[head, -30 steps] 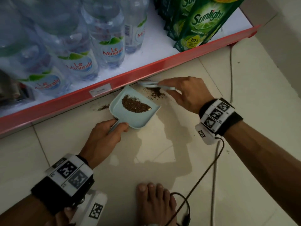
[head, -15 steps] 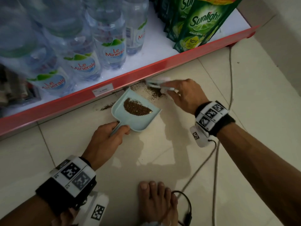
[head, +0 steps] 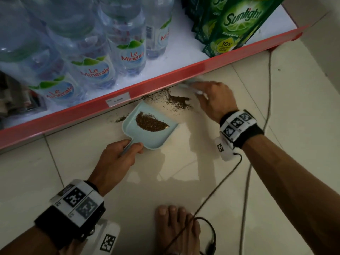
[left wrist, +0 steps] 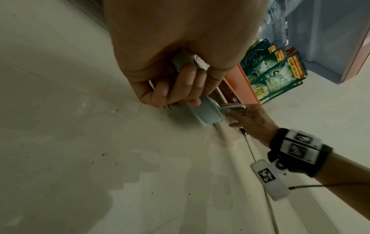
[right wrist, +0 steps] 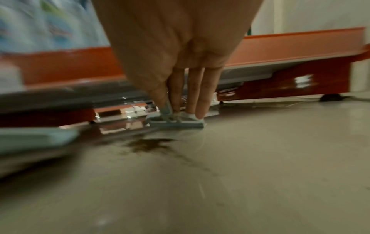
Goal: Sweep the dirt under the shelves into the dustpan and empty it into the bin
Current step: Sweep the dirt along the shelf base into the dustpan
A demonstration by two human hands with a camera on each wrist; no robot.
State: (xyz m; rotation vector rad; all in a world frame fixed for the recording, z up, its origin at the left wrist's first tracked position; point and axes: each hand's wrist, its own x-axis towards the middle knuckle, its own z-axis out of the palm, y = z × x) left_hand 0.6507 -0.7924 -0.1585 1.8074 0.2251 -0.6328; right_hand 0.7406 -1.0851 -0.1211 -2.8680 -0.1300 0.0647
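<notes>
**Half the dirt is in the pan; the rest lies at the shelf edge**

A crescent of brown granular dirt (head: pixel 151 123) already lies inside the pale blue plastic dustpan (head: pixel 156 138), which rests flat on the cream tiled floor (head: pixel 165 181) with its open lip turned toward the red-fronted shop shelf (head: pixel 165 78). A second, smaller heap of loose dirt (head: pixel 179 102) sits on the tiles just beyond the lip, between pan and shelf, with a thin scatter running along the shelf's foot and a small streak (head: pixel 120 119) to the pan's left.

The left hand (head: pixel 117 159) has its fingers wrapped round the dustpan's handle, steadying it. The right hand (head: pixel 214 100) pinches a small pale blue hand brush (right wrist: pixel 176 122), thumb and fingers closed on its stem; the head is set on the floor at the gap under the shelf, just beyond the loose heap.

By my reading the sweeping is well under way but unfinished: the heap, the scatter and the left-hand streak remain to be drawn in. How much dirt lies deeper under the shelf cannot be told. The emptying step is not yet begun, and no bin shows in any view.

Above, clear Le Minerale water bottles (head: pixel 127 52) and green Sunlight soap pouches (head: pixel 237 24) stand on the shelf.
</notes>
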